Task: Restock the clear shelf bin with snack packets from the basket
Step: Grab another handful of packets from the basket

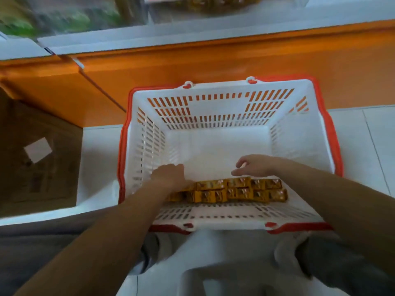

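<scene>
A white slotted basket [215, 107] with orange-red handles stands on the floor in front of me. Several yellow snack packets [237, 190] lie in two rows along its near wall. My left hand [168, 174] is inside the basket at the left end of the rows, its fingers curled down over the packets there; whether it holds one is hidden. Just above the right part of the rows hovers my right hand [254, 165], fingers loosely bent and holding nothing. The clear shelf bin [205, 7] sits blurred at the top of the view, with yellowish packets behind its wall.
An orange shelf base [213, 58] runs across behind the basket, with a white shelf edge above it. A brown cardboard box [38, 154] stands on the floor to the left. My knees in grey trousers frame the near side of the basket.
</scene>
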The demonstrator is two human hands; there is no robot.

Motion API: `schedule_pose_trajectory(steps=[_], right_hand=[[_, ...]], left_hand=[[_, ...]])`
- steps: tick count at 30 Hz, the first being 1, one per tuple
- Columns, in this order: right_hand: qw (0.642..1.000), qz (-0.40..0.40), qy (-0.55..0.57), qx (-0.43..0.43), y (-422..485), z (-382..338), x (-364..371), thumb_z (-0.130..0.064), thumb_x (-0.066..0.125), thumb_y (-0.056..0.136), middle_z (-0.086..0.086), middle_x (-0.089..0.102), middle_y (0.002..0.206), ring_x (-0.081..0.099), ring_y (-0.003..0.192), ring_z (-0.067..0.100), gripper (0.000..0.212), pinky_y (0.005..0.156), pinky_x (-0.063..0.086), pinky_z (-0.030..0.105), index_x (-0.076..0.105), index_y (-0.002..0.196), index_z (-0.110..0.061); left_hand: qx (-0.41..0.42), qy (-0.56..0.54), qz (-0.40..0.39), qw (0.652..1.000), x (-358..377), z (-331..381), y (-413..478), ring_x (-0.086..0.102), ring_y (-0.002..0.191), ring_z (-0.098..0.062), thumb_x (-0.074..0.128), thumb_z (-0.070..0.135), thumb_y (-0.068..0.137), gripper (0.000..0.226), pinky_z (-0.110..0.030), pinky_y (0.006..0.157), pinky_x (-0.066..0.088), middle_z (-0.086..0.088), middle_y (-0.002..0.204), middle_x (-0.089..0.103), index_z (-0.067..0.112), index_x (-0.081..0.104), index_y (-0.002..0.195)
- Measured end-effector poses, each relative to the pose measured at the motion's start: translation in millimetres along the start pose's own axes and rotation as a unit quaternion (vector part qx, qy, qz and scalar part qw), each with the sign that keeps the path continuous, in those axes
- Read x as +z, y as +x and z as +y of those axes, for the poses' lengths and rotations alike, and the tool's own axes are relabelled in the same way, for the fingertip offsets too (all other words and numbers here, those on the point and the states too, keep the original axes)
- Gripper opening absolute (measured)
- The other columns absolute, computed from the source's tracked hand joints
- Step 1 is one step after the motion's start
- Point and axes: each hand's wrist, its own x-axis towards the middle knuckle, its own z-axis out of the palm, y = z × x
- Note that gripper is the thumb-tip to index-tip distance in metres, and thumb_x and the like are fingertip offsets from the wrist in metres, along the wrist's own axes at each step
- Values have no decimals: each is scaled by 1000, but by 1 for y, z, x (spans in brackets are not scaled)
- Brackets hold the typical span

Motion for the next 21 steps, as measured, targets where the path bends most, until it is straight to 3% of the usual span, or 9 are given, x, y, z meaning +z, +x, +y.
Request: schedule_pose_trajectory(steps=[4, 9, 13, 16, 18, 20, 21], right_hand=[[993, -72, -94, 12, 14, 3, 16, -70, 46, 91, 6, 54, 140, 51, 124, 25, 72, 103, 40, 38, 56, 135, -14], [995, -26, -95, -24, 16, 3, 16, -61, 62, 88, 3, 66, 122, 59, 104, 20, 56, 87, 45, 31, 67, 122, -17], [999, -20, -31, -23, 18, 6, 17, -50, 75, 80, -1, 60, 114, 52, 95, 15, 53, 81, 40, 28, 63, 121, -19], [1000, 22, 14, -12, 20, 10, 17, -46, 72, 84, 6, 56, 132, 52, 105, 21, 57, 85, 39, 29, 56, 130, -16], [996, 63, 68, 13, 20, 11, 14, -45, 69, 87, 14, 57, 136, 56, 115, 32, 59, 90, 45, 37, 58, 129, -5], [983, 87, 163, 27, 22, 12, 13, -39, 65, 90, 29, 60, 121, 61, 98, 37, 52, 86, 51, 48, 63, 116, 5], [972, 80, 217, 29, 22, 10, 12, -37, 62, 90, 32, 59, 105, 58, 83, 33, 45, 77, 51, 48, 64, 105, 5]], left_hand=[[12, 21, -66, 998, 2, 1, 16, 61, 103, -26, 55, 72, 85, 70, -38, 83, 52, -7, 121, 63, 17, 58, 129], [44, -55, -71, 995, 4, -4, 23, 59, 101, -19, 70, 64, 83, 53, -33, 85, 50, 1, 118, 64, 25, 68, 119], [47, -202, -24, 978, 3, -4, 24, 56, 105, -19, 76, 52, 84, 43, -34, 87, 48, -2, 126, 61, 27, 66, 118], [24, -329, 5, 944, 0, 2, 23, 58, 106, -22, 74, 48, 88, 43, -34, 76, 48, -2, 126, 55, 25, 61, 122], [-4, -385, 0, 923, 2, 7, 22, 58, 105, -24, 72, 48, 90, 50, -35, 74, 47, -4, 128, 53, 23, 56, 131], [-28, -432, -11, 901, 5, 13, 22, 60, 96, -21, 72, 46, 91, 58, -34, 70, 47, -7, 122, 58, 21, 49, 138], [-40, -460, -23, 887, 5, 15, 23, 60, 94, -21, 73, 44, 91, 61, -35, 69, 49, -7, 117, 59, 21, 46, 141]])
